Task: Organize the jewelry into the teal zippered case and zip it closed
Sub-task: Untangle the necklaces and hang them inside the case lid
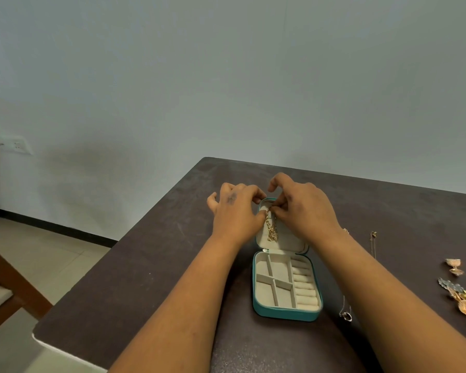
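Both hands (left hand (pixel 234 211), right hand (pixel 304 208)) pinch gold chain (pixel 271 229) over lid (pixel 288 242).

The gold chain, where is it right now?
In the head view the gold chain hangs over the inside of the open lid of the teal case, pinched at its top between the left hand and right hand.

1 head-worn view looks forward and down, near the table (pixel 151 254).

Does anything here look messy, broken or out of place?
Nothing looks broken or spilled. The teal case lies open, its tray compartments bare, while both hands pinch a gold chain against the lid. Several loose jewelry pieces sit scattered near the table's right edge.
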